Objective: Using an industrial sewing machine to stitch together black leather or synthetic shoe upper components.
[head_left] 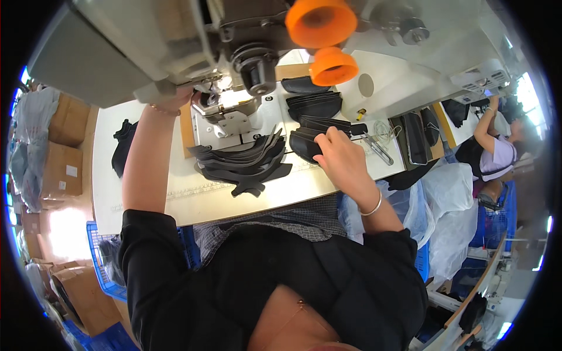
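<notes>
My right hand [344, 159] is at a fanned stack of curved black fabric pieces [303, 144], its fingers bent and its thumb and fingertips closed on the stack's edge. My left arm reaches up beside a sewing machine [234, 111]; the left hand [175, 102] is partly behind the machine head and its fingers are hidden. In front of the needle area lies a loose pile of black cut pieces [246, 164], layered and overlapping. Farther back sit two more stacks of black pieces [315, 105]. A pair of metal thread snips or tweezers [379, 149] lies right of my right hand.
Two orange thread cones [321, 23] are above the machine. A black piece [123, 146] lies at the table's left. Blue baskets [105, 260] and cardboard boxes [63, 169] stand left; plastic bags [448, 205] hang right. Another person [497, 152] works at the far right.
</notes>
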Demonstrator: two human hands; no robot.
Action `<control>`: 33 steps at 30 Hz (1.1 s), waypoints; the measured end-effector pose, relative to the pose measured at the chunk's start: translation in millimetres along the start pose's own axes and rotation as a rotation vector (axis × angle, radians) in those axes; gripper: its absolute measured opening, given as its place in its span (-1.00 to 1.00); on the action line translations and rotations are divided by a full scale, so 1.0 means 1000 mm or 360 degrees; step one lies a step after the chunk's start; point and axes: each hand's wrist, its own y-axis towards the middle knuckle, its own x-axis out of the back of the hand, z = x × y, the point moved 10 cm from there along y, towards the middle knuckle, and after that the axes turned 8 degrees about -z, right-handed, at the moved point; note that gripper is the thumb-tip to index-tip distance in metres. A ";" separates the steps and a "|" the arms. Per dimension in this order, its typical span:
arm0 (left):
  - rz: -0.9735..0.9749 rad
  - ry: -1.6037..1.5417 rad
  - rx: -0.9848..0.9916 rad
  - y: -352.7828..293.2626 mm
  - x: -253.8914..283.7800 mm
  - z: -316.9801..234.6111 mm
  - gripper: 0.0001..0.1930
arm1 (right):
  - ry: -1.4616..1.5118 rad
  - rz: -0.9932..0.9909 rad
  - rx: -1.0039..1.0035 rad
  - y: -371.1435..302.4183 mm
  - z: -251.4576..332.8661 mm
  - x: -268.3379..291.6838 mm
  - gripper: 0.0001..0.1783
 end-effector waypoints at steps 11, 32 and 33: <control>-0.0022 0.0155 0.1417 -0.066 0.156 0.006 -0.85 | 0.0084 -0.0318 -0.0192 -0.026 0.006 -0.015 -0.46; 0.0375 0.0189 0.0223 -0.067 0.073 -0.171 -0.89 | 0.0076 -0.0182 -0.0272 -0.018 0.004 -0.020 -0.49; 0.0487 -0.0143 0.0305 -0.066 0.055 -0.190 -0.90 | 0.0064 -0.0186 -0.0280 -0.017 0.003 -0.018 -0.49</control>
